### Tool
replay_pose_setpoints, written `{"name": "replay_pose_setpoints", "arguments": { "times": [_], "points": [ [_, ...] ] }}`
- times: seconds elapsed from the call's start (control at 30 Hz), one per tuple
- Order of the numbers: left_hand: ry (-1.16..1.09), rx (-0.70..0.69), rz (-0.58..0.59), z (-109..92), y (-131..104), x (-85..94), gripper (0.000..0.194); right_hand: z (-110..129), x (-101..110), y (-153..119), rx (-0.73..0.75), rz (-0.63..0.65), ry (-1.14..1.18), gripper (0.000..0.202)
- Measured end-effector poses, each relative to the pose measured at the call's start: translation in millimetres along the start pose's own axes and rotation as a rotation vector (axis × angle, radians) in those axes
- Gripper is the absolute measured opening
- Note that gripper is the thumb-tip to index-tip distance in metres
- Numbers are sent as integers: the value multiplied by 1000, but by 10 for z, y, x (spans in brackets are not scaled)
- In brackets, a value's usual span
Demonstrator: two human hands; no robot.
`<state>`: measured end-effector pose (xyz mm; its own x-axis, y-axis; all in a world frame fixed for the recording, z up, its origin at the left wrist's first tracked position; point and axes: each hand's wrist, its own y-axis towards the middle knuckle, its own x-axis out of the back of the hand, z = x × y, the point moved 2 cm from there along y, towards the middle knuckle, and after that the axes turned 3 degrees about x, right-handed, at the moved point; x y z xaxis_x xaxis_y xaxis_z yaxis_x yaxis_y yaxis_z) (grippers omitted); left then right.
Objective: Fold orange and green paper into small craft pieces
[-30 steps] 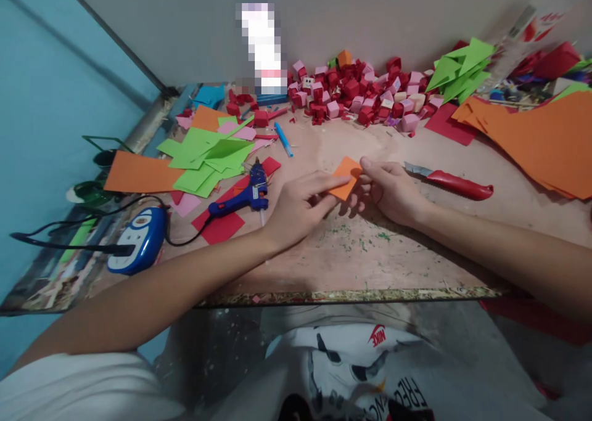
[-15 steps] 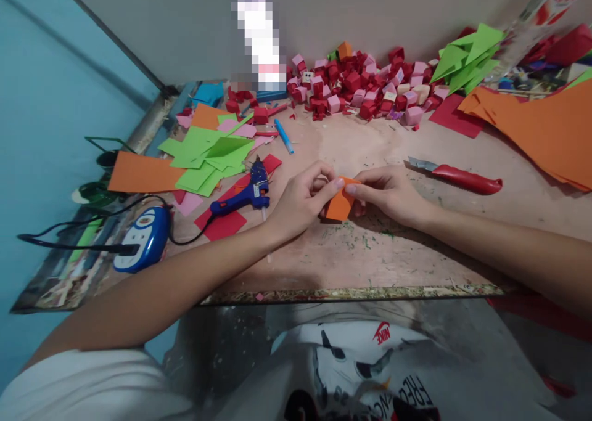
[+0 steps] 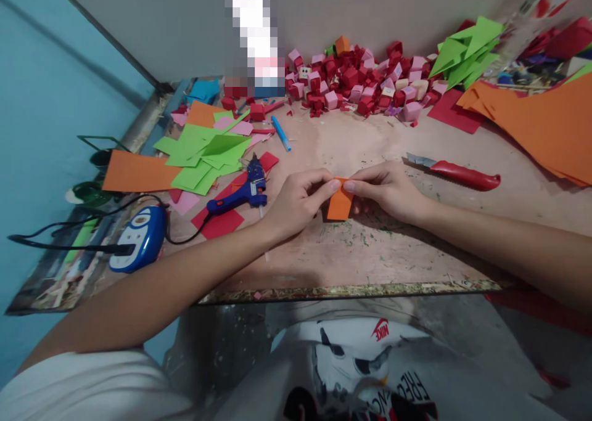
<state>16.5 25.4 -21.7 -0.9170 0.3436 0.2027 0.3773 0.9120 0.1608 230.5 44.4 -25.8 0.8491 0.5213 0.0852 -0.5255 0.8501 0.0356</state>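
Observation:
Between both hands, just over the wooden table (image 3: pixel 296 267), is a small piece of orange paper or foam sheet (image 3: pixel 340 206). My left hand (image 3: pixel 305 200) pinches its upper left edge with thumb and fingers. At the upper right edge, my right hand (image 3: pixel 386 192) pinches it in the same way, the two thumbs close together. The fingers behind the piece are partly hidden. A knife with a red handle (image 3: pixel 465 174) lies beyond my right wrist. To the left of my left hand lies a blue glue gun (image 3: pixel 243 196) on red sheets (image 3: pixel 222 224).
Many small red and pink paper cubes (image 3: pixel 351 79) are heaped along the wall. Green sheets (image 3: pixel 203 153) and an orange sheet (image 3: pixel 139 173) lie at left, near a blue-and-white power strip (image 3: pixel 141 239). Large orange sheets (image 3: pixel 546 131) cover the right side. A blue pen (image 3: pixel 280 134) lies mid-table.
The orange piece has turned slightly and hangs straighter between my fingers. My left fingers have flattened against its top edge. The whole view has shifted a little.

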Motion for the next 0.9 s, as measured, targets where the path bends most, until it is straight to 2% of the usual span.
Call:
{"name": "replay_pose_setpoints", "arguments": {
  "times": [0.13, 0.33, 0.63, 0.77, 0.9],
  "points": [
    [-14, 7, 8, -3, 16, 9, 47, 28, -17, 7, 6, 10, -38, 50],
    [-6, 5, -59, 7, 31, 28, 47, 18, -13, -7, 28, 1, 20, 48],
    [-103, 60, -49, 77, 41, 23, 40, 16, -18, 0, 49, 7, 47, 46],
    [-188, 115, -46, 113, 48, 21, 42, 34, -24, 3, 47, 21, 21, 45],
    [-172, 114, 0, 94, 57, 18, 47, 15, -11, 7, 61, -39, 54, 50]
  ]
}}
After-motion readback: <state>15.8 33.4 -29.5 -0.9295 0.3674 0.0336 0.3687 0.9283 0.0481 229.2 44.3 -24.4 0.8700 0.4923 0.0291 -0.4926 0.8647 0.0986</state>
